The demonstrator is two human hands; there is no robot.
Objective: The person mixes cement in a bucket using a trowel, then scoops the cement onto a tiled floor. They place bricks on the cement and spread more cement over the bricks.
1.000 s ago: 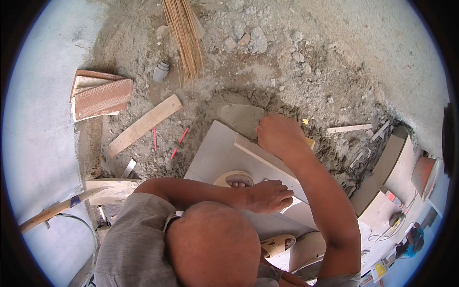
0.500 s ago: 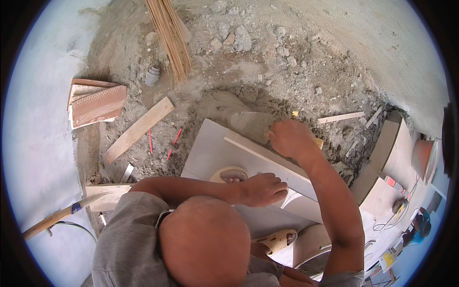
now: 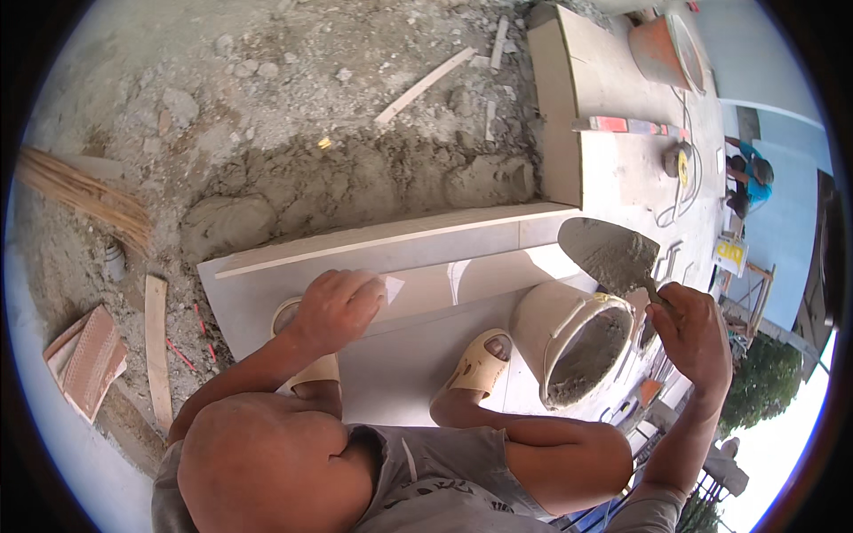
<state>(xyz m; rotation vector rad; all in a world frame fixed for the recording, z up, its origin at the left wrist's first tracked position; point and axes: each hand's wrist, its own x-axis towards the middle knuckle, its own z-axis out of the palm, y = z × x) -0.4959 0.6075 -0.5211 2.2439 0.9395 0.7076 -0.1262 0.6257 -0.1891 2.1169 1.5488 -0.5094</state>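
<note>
My right hand (image 3: 697, 342) grips the handle of a trowel (image 3: 609, 251). Wet mortar clings to the blade, held up beside the rim of a pale bucket (image 3: 531, 333) with grey mortar inside (image 3: 588, 354). My left hand (image 3: 336, 311) hovers over the tiled step, fingers curled in a loose fist with nothing visible in them. Beyond it, a long pale tile strip (image 3: 400, 235) runs along the step's far edge. Behind that strip lies a bed of wet, lumpy mortar (image 3: 355, 191). My feet, in cream slides (image 3: 480, 369), rest on the tiles.
Rubble and soil (image 3: 267, 67) spread beyond the mortar. At the left lie a plank (image 3: 157, 346), stacked tile pieces (image 3: 89, 355) and a bundle of thin sticks (image 3: 84, 195). A level (image 3: 626, 126), an orange-grey bucket (image 3: 657, 53) and a distant person (image 3: 753, 178) are at the right.
My right hand has moved from the mortar bed back and right, lifting the trowel beside the bucket. My left hand has shifted off the tile area near my foot. The view has turned right.
</note>
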